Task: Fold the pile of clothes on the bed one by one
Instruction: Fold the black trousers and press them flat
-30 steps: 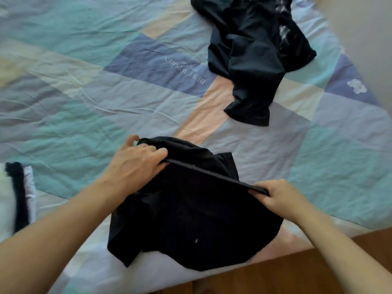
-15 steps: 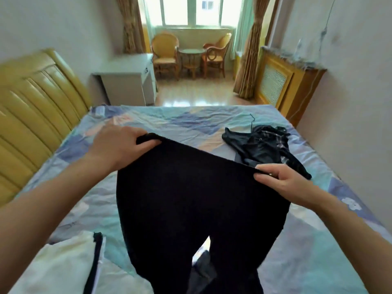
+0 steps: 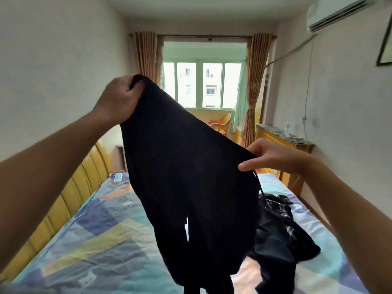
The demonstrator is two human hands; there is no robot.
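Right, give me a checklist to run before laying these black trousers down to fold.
1. Left hand grips the trousers at the waistband: ok.
2. Right hand holds the other waistband end: ok, though only a pinch.
3. Waistband level: not ok, left end is much higher.
4. Legs hanging free and untwisted: cannot tell, the lower ends run out of frame.
5. Bare bed to lay them on: ok, on the left.
6. Clear of the pile: cannot tell, they overlap in view.
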